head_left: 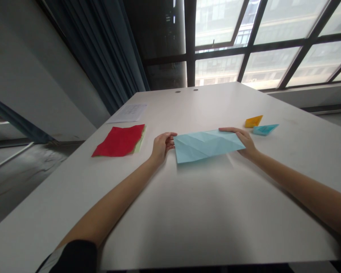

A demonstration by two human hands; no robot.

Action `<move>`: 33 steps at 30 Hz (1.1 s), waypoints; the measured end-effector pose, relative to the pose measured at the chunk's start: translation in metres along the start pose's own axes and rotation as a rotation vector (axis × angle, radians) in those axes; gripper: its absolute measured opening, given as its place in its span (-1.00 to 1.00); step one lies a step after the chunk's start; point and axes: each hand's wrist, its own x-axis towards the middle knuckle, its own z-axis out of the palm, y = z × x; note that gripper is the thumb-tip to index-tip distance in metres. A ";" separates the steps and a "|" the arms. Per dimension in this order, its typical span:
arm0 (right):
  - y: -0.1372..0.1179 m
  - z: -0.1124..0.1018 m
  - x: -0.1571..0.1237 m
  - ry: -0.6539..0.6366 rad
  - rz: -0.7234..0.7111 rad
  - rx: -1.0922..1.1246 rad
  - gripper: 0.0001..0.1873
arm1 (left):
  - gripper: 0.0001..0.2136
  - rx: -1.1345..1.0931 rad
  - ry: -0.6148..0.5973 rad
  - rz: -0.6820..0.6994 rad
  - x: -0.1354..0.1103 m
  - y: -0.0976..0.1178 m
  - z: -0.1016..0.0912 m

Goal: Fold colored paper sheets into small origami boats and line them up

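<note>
A creased sheet of light blue paper (207, 145) is held between my two hands, tilted a little above the white table. At its left edge, my left hand (162, 146) grips with the fingers curled behind the edge and the thumb side up. My right hand (243, 140) has hold of the right end, with a finger along the top edge and the rest of the hand partly behind the paper. Fold lines cross the sheet's face. Past my right hand lie a blue folded paper piece (265, 129) and a yellow folded paper piece (253, 121).
Red paper sheets (119, 140) lie on the table (193, 212) at the left, with pale green paper (139, 141) showing beneath. Behind them is a white printed sheet (128, 113). A dark blue curtain (102, 49) and windows (218, 22) stand beyond the table.
</note>
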 end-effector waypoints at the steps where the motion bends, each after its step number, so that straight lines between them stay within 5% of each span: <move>1: 0.002 0.000 0.000 -0.012 0.063 0.042 -0.68 | -0.78 0.026 0.014 0.014 0.000 -0.002 0.000; 4: 0.008 -0.001 0.002 -0.015 0.176 0.159 -0.66 | -0.77 0.101 0.013 0.074 0.002 -0.008 -0.001; 9: 0.019 0.000 0.004 -0.033 0.160 0.234 -0.62 | -0.72 0.092 -0.051 0.108 0.004 -0.014 -0.002; 14: 0.023 0.005 0.002 -0.106 0.189 0.151 -0.51 | -0.63 0.117 -0.140 0.030 -0.002 -0.017 0.003; 33: 0.023 0.014 0.001 -0.059 0.172 0.102 -0.63 | -0.57 -0.144 -0.111 -0.202 -0.007 -0.015 0.014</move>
